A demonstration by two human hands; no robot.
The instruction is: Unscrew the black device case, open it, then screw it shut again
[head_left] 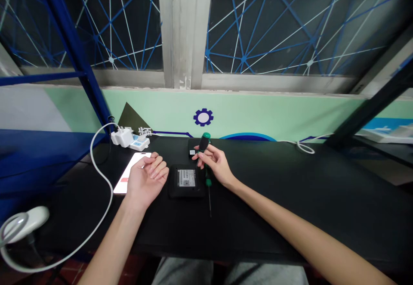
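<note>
My right hand [215, 162] is closed around a screwdriver [206, 164] with a black and green handle; its thin shaft points down toward the table's near side. Just left of it a flat black device [186, 181] with a white label lies on the black table [258, 207]. My left hand [147, 181] rests palm up with its fingers loosely curled, holding nothing, at the device's left edge. Part of a white phone [124, 181] shows under that hand. A second small black box [192, 148] sits behind the screwdriver handle.
A white power adapter [121, 138] and a small white unit [139, 143] stand at the back left, with a white cable [100, 177] looping down to a white object [27, 220] at the left edge. Another white cable [305, 147] lies at the back right. A window wall rises behind.
</note>
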